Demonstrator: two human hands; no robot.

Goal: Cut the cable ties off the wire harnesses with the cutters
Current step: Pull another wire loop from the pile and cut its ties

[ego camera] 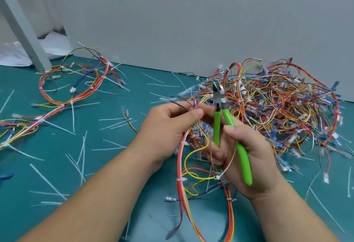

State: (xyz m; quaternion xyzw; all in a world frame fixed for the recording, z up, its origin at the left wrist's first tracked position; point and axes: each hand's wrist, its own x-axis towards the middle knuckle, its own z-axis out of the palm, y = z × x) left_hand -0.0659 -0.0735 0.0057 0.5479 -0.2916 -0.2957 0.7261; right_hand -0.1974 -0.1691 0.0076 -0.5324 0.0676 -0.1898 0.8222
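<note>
- Left hand (168, 126) pinching thin wires of wire harness (182, 165), just in front of big wire pile (277, 103), at pile's left edge.
- Right hand (249, 157) curling round green handles of cutters (220, 105), tip pointing up toward pile.
- Hands sitting close together.
- Harness hanging loose, away from pile: looking light, floppy, likely tangling easily.
- Cable tie (181, 179) wrapping red bundle, further in front of pile: small, probably stiff plastic.
- Best holding bundle right beside tie, keeping wires off blades.
- Cut ties (72, 119) lying on desk (47, 142), left of pile.
</note>
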